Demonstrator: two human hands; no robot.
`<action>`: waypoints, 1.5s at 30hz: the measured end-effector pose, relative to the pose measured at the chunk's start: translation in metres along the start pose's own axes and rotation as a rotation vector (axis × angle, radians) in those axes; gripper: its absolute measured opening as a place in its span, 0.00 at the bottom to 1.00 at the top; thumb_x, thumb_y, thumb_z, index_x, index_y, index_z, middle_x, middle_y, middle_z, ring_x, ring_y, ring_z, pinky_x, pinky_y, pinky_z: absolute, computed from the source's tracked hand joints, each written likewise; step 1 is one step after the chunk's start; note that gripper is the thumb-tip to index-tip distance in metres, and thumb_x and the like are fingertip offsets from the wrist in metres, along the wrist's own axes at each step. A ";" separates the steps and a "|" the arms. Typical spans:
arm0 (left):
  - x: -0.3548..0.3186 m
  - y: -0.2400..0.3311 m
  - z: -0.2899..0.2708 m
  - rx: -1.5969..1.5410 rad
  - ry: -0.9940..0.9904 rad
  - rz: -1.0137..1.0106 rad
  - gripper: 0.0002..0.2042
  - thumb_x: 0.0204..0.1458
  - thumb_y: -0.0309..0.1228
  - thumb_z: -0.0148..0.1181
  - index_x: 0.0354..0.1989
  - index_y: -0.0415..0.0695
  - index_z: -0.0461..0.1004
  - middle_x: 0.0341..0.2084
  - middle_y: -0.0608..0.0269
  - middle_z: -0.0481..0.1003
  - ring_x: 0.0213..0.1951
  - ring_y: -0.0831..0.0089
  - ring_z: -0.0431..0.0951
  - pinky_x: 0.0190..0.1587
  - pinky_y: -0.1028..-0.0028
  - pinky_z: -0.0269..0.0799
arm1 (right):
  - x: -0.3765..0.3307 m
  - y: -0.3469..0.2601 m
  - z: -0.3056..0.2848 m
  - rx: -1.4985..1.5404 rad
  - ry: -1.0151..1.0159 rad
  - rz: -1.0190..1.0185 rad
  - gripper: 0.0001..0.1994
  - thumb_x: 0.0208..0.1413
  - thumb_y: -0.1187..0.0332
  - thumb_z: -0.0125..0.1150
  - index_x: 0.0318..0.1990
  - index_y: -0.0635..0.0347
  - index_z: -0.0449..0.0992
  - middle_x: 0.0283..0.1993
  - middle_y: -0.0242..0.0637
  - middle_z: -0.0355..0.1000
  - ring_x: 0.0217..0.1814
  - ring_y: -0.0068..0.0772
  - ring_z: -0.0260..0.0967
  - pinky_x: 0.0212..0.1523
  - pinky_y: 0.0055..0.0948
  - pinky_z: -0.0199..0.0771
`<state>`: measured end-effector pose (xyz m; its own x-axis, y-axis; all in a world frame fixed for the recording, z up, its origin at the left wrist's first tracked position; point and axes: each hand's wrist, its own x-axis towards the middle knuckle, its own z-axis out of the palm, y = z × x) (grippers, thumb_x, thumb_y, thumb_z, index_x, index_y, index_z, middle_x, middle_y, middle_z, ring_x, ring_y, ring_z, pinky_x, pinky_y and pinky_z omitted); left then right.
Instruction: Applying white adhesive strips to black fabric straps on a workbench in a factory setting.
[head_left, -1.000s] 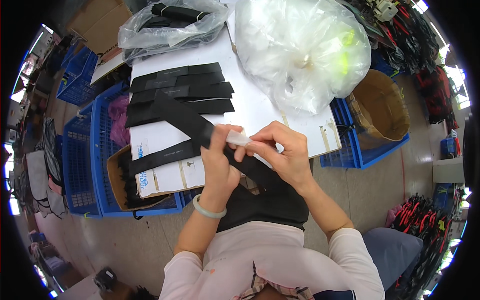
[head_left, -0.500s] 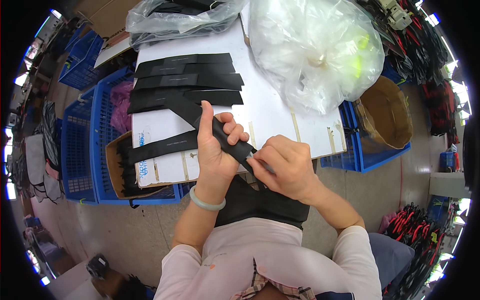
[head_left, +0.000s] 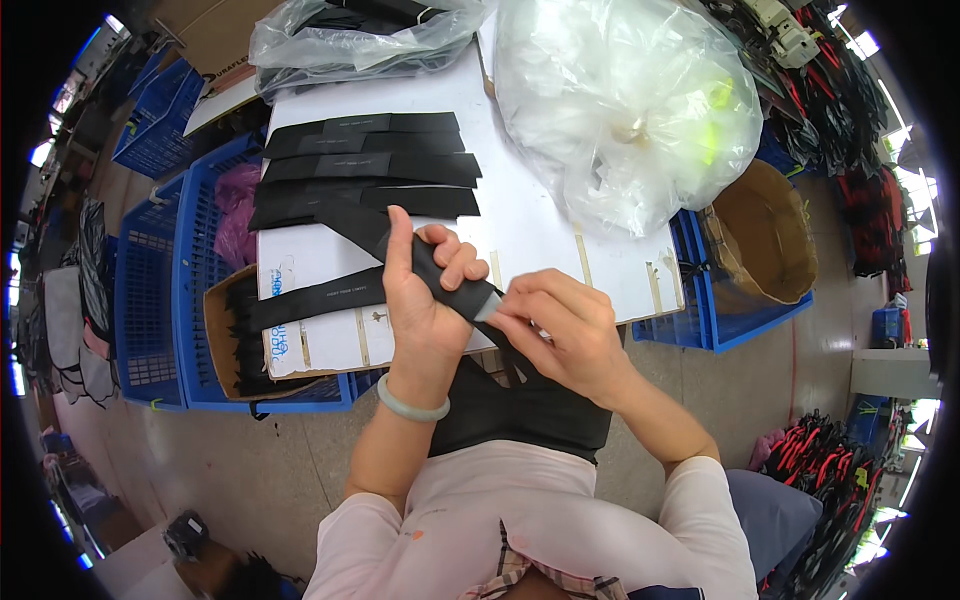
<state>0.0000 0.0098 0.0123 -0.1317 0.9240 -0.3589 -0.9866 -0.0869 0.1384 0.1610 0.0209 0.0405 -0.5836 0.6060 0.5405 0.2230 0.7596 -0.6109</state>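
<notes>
Head view: my left hand [head_left: 425, 300] is closed around a flat, matte black strip [head_left: 358, 226], which slants over the white tabletop [head_left: 530, 225] near its front edge. My right hand [head_left: 562, 325] pinches a thin, pale piece [head_left: 488, 307] at the strip's lower end.
</notes>
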 end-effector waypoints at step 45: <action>-0.058 -0.021 -0.039 1.405 -0.204 0.421 0.06 0.54 0.23 0.60 0.39 0.36 0.75 0.33 0.60 0.78 0.37 0.71 0.78 0.42 0.74 0.73 | -0.041 0.061 -0.039 -0.280 0.289 -0.032 0.10 0.39 0.74 0.72 0.32 0.60 0.80 0.33 0.33 0.75 0.37 0.36 0.69 0.47 0.37 0.64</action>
<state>0.0250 -0.0568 -0.0057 -0.2449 0.9683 0.0500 0.0357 -0.0425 0.9985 0.2287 0.0519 0.0032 -0.3594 0.5920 0.7213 0.4352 0.7901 -0.4316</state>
